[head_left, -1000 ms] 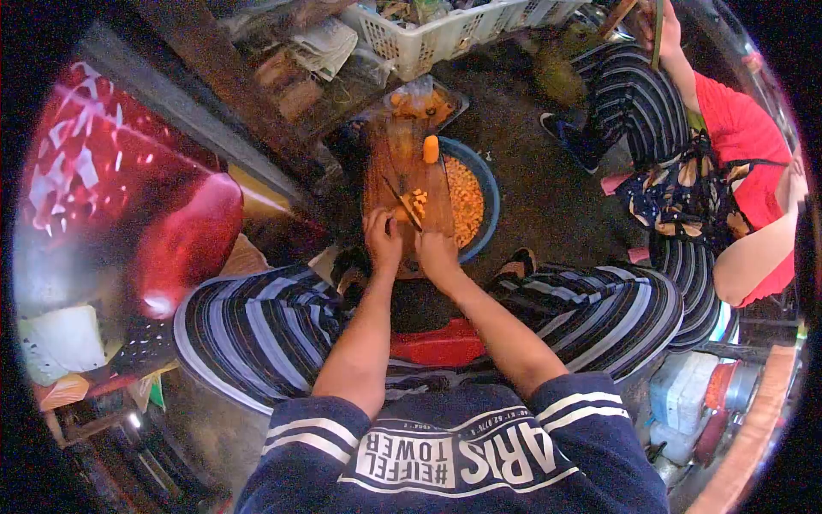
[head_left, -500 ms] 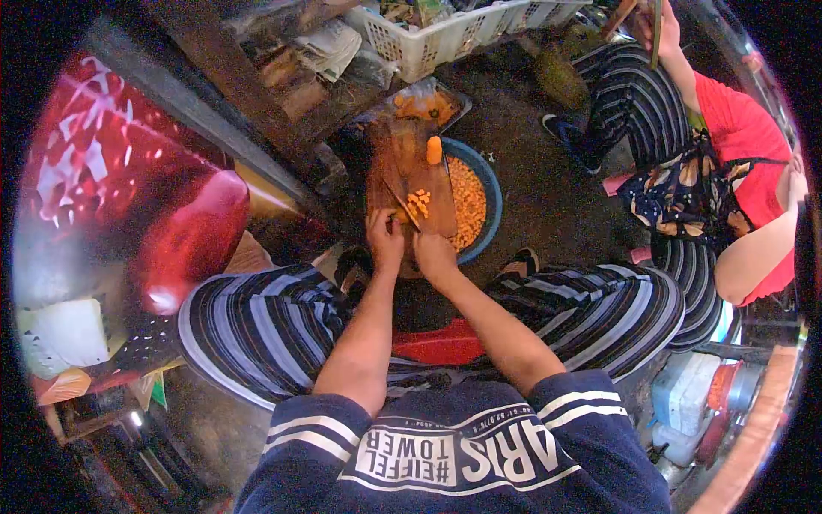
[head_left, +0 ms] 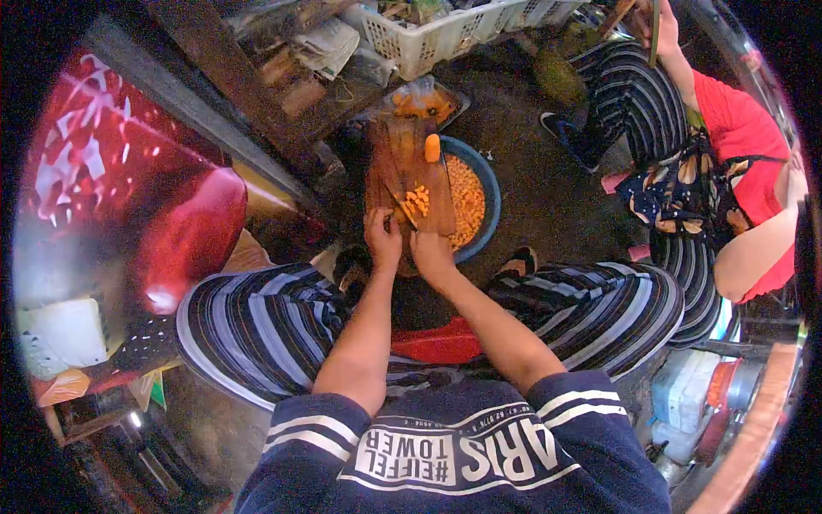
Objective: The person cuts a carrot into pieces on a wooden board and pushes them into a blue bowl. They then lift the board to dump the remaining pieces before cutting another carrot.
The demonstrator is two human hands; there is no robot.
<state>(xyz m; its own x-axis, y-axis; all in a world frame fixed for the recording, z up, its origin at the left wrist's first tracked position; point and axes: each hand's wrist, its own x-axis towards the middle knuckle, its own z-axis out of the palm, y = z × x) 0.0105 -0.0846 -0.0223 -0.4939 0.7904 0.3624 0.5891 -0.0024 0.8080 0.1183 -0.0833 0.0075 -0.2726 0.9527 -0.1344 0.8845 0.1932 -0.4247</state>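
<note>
My right hand (head_left: 433, 255) is closed round the handle of a knife (head_left: 401, 206), whose blade slants up and left across a wooden cutting board (head_left: 394, 158). Beside the blade, my left hand (head_left: 383, 238) has its fingers curled at the board's near edge, seemingly on a carrot piece mostly hidden by them. To the right of the blade lies a small heap of diced carrot (head_left: 417, 202). A peeled carrot chunk (head_left: 432, 147) rests at the board's upper right. Under the board's right side stands a blue basin (head_left: 493, 193) holding many carrot cubes (head_left: 467, 206).
Beyond the board sits a tray with orange pieces in plastic (head_left: 424, 103). A white basket (head_left: 419, 51) stands at the back. At right sits another person in a red top (head_left: 741, 120), one hand raised round a long object. Red shiny fabric (head_left: 193, 231) is at left.
Both hands and the knife have barely shifted at the board's near edge. The carrot chunk and the diced heap stay in place on the board.
</note>
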